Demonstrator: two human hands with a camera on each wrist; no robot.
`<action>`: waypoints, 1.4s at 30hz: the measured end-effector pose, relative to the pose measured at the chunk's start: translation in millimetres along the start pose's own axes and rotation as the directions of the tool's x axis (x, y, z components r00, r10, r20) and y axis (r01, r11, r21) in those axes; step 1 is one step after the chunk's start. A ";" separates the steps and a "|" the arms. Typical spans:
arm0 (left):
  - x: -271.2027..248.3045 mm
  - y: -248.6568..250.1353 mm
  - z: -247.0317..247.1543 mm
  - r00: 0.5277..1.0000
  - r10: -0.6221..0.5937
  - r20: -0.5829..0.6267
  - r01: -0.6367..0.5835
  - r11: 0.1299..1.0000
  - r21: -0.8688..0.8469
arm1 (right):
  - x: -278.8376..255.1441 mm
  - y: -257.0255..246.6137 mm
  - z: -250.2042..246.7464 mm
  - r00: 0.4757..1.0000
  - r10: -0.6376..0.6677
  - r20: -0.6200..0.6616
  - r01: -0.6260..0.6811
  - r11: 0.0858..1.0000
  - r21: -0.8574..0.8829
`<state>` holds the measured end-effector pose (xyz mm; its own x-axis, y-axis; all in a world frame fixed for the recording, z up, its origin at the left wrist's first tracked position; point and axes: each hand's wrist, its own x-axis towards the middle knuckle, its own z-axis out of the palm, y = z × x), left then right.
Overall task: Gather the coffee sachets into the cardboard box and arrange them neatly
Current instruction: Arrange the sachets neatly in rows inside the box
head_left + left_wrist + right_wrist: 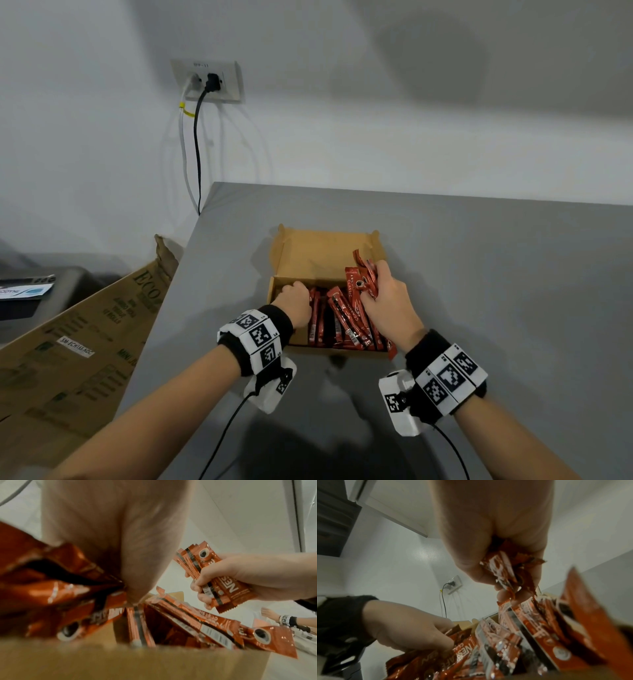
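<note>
While both hands work at the box, the views read as follows.

Head view, box: cardboard box (318,253) lies open on the grey table (496,291), lid flap tilted back toward the wall.
Head view, sachets: red coffee sachets (337,325) stand crowded in the box's near part.
Head view, right hand: right hand (388,301) is clamped round a raised bundle of sachets (363,281) over the box's right side.
Head view, left hand: left hand (294,301) reaches into the box's left end, fingers curled among the sachets.
Head view, surroundings: wall socket (209,80) with two plugged cables; printed carton (78,342) leans left of the table.

Left wrist view: left hand (120,540) pinches a sachet; right hand (240,577) grips its bundle.

Right wrist view: right hand (496,534) is closed on crumpled sachets; the left one is down among the sachets.
</note>
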<state>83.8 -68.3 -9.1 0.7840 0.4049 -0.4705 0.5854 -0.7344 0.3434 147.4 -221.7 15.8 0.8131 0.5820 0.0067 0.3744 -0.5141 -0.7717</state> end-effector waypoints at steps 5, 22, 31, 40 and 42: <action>1.9 -3.9 -11.6 0.987 0.021 -0.161 -0.037 0.994 -0.099 | 0.8 1.3 -1.2 1.000 0.011 -0.001 -0.011 1.000 0.014; -1.1 5.5 5.0 0.996 0.085 0.004 -0.084 0.994 -0.073 | -4.1 7.3 0.9 0.999 0.010 -0.041 -0.013 0.997 -0.080; -5.3 -23.6 -35.2 0.960 0.063 -0.271 -0.093 0.991 -0.099 | -5.0 42.0 -15.8 0.978 0.171 -0.118 -0.191 0.963 -0.190; -4.7 -29.8 -20.5 0.917 0.078 -0.391 -0.090 0.996 -0.012 | -12.9 -1.7 26.6 0.981 -0.090 0.169 0.161 0.867 -0.471; -2.8 -33.3 -20.6 0.935 0.077 -0.346 -0.087 0.996 -0.012 | -11.4 -2.4 30.8 0.978 -0.068 0.197 0.163 0.839 -0.519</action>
<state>66.4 -33.8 -2.4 0.8498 0.5102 -0.1324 0.5176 -0.7603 0.3924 123.5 -207.6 -2.0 0.6820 0.7283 -0.0660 0.6781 -0.6636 -0.3159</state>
